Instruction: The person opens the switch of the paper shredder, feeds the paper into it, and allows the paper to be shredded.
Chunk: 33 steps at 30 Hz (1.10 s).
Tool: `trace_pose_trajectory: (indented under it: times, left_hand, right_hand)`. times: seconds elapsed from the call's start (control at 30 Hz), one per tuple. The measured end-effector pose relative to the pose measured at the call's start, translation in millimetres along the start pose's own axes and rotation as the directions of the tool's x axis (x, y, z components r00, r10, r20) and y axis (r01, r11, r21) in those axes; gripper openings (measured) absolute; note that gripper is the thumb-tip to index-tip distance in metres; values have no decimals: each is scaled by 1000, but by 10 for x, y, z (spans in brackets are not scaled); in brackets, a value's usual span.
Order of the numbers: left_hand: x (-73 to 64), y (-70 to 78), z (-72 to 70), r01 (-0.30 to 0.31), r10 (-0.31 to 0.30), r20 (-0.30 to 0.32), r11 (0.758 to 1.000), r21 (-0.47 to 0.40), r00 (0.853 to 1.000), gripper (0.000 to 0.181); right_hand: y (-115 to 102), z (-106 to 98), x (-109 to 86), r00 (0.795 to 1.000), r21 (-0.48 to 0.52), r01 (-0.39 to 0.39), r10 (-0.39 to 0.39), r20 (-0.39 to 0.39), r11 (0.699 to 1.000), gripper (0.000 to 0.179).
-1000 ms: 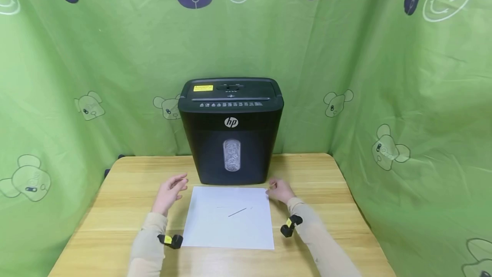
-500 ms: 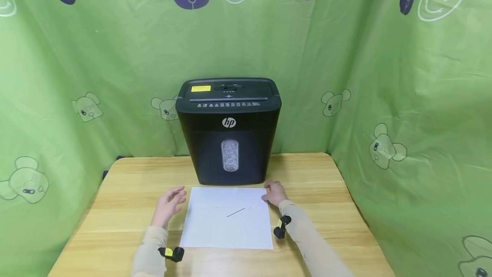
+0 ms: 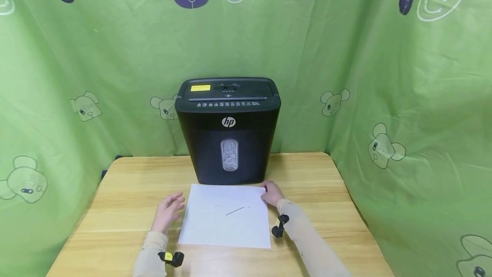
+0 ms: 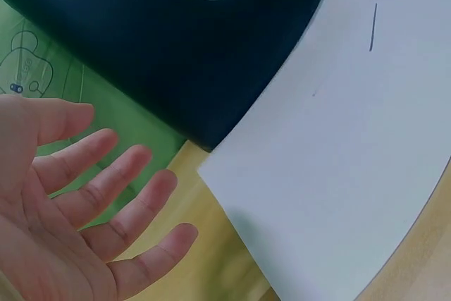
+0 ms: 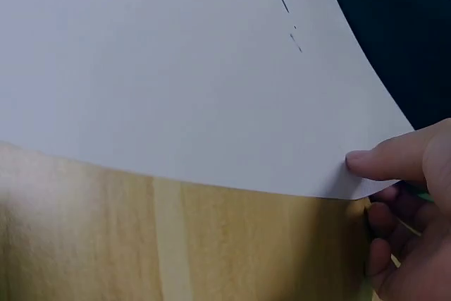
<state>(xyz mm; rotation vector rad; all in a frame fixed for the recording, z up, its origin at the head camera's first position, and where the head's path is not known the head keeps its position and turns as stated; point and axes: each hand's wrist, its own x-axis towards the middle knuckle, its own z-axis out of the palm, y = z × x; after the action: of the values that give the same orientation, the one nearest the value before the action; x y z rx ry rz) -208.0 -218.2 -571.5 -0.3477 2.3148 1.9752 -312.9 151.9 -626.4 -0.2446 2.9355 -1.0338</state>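
A white sheet of paper with a short dark line and a few faint marks lies in front of a black HP paper shredder. My right hand pinches the sheet's far right corner; in the right wrist view the thumb is on top and the curled fingers are below. Off the sheet's left edge, my left hand is held with relaxed, spread fingers and touches nothing. The left wrist view shows its palm beside the paper, with a gap between.
The shredder stands at the back of the wooden table. Its front window shows shredded bits inside. A green patterned curtain hangs behind and on both sides. Black wrist cameras sit on both sleeves.
My right hand has moved slightly left and taken the paper's far right corner between thumb and fingers. The sheet has shifted a little toward the shredder. My left hand has drawn slightly nearer the body.
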Motion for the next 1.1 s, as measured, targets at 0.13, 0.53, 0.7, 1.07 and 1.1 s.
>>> trace_pose_trajectory:
  times: [0.13, 0.53, 0.7, 1.07, 1.1]
  left_hand:
    - [2, -32, -8, 4, -4, -3, 1000, 1, 1000, 46]
    - [-6, -55, -70, 6, -7, -39, 1000, -7, 999, 46]
    - [-16, -51, -123, 6, -11, -129, 999, -39, 992, 48]
    - [-21, -50, -169, 11, -33, -135, 986, -164, 990, 58]
    - [-20, -53, -161, 14, -39, -123, 981, -194, 992, 60]
  right_hand:
    - [12, 62, 15, 999, 21, 35, -35, 2, 999, 38]
    - [68, 47, -20, 997, 191, 47, -34, -69, 981, 13]
    - [60, -34, -76, 999, 397, -31, 43, -22, 917, 13]
    - [213, -116, -132, 976, 749, -218, 158, 152, 626, 8]
    - [225, -119, -135, 974, 772, -225, 157, 163, 594, 8]
